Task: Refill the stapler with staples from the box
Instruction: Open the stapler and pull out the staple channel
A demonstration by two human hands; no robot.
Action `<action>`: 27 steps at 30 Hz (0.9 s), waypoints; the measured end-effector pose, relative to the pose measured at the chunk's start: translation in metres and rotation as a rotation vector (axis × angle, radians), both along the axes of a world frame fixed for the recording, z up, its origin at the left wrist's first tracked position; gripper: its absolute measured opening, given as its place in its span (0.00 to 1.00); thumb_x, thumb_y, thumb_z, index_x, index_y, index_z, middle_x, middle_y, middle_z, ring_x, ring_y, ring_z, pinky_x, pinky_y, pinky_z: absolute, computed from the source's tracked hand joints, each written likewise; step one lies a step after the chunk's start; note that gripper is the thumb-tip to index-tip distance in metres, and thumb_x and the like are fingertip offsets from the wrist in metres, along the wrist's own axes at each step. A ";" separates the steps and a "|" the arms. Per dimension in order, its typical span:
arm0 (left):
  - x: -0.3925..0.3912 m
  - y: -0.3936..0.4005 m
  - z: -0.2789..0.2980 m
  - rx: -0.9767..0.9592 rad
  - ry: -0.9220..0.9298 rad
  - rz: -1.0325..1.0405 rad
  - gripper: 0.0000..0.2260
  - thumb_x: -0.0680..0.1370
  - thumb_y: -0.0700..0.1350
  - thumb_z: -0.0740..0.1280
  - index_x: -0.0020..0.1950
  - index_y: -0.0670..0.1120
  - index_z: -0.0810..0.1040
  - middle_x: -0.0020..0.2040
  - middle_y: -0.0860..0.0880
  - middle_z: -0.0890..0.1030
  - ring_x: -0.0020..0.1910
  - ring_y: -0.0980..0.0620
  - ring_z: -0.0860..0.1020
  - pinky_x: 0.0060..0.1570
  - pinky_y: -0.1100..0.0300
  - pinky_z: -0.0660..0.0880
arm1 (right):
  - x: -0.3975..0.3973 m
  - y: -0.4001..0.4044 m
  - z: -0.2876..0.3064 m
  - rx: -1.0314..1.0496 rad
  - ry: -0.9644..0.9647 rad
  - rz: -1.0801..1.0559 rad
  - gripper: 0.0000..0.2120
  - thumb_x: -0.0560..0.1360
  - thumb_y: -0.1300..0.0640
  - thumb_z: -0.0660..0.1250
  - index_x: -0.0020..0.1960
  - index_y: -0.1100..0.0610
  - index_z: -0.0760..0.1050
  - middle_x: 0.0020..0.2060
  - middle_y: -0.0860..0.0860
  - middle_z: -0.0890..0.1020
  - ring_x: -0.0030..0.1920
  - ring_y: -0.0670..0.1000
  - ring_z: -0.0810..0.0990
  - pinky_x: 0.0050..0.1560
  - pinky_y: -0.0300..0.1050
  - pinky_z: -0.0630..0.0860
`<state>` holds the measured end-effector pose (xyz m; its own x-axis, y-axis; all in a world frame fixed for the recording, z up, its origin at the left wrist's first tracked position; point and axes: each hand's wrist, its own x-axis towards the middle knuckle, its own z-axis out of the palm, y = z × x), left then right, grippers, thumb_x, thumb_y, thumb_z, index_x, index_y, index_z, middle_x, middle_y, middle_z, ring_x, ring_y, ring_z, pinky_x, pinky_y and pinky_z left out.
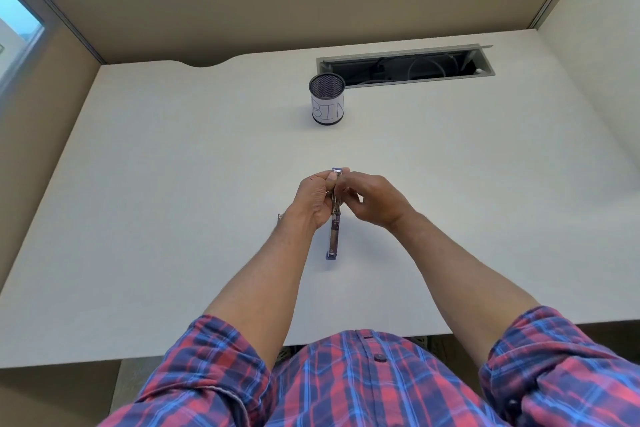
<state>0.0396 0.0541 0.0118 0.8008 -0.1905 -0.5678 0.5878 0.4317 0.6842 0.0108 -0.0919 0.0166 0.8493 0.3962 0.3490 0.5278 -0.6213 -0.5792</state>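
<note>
White cubicle desk (173, 184), mesh bin (327, 99) behind; both hands (315, 199) (375, 199) clasp the opened stapler (334, 222).

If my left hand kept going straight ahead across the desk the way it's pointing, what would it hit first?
Probably the mesh cup marked BIN, standing on the desk beyond the left hand. The stretch between looks bare, though depth is hard to judge.

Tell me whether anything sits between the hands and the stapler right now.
Nothing visible does. The left hand and right hand are both already closed on the far half of the opened stapler, held above the desk. The mesh cup stands farther back, apart from them. No staple box can be clearly made out.
</note>
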 end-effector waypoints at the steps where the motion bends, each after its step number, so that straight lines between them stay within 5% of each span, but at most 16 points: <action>1: 0.000 0.000 0.001 -0.004 0.000 -0.007 0.12 0.82 0.29 0.59 0.52 0.35 0.82 0.39 0.45 0.84 0.36 0.50 0.81 0.39 0.59 0.81 | 0.000 -0.001 0.000 -0.001 0.033 -0.013 0.03 0.75 0.71 0.69 0.48 0.66 0.78 0.39 0.55 0.83 0.34 0.57 0.78 0.37 0.52 0.79; 6: -0.002 0.001 0.001 0.028 0.004 -0.015 0.16 0.75 0.25 0.55 0.38 0.38 0.78 0.32 0.46 0.78 0.32 0.49 0.79 0.36 0.59 0.80 | 0.001 -0.001 0.001 0.006 0.158 0.006 0.11 0.76 0.69 0.67 0.56 0.60 0.74 0.44 0.48 0.83 0.36 0.49 0.78 0.40 0.43 0.75; 14: 0.001 0.005 0.000 0.014 0.045 0.023 0.18 0.75 0.26 0.57 0.36 0.40 0.82 0.28 0.48 0.78 0.27 0.52 0.79 0.30 0.61 0.78 | 0.012 0.001 0.007 0.060 0.282 0.038 0.23 0.73 0.72 0.67 0.64 0.58 0.69 0.43 0.52 0.82 0.32 0.55 0.78 0.40 0.29 0.71; 19: 0.002 0.007 -0.001 0.055 0.019 0.014 0.24 0.74 0.26 0.55 0.29 0.43 0.84 0.27 0.48 0.77 0.24 0.53 0.75 0.26 0.62 0.72 | 0.012 0.002 0.009 0.091 0.273 0.050 0.24 0.72 0.71 0.69 0.64 0.57 0.70 0.41 0.48 0.81 0.36 0.51 0.79 0.41 0.35 0.72; 27: 0.002 0.006 0.001 0.112 0.021 0.022 0.16 0.73 0.25 0.53 0.43 0.36 0.79 0.39 0.41 0.78 0.40 0.43 0.76 0.29 0.59 0.69 | 0.008 -0.001 0.007 0.102 0.203 0.059 0.21 0.73 0.69 0.73 0.63 0.60 0.72 0.42 0.49 0.82 0.43 0.45 0.80 0.50 0.37 0.77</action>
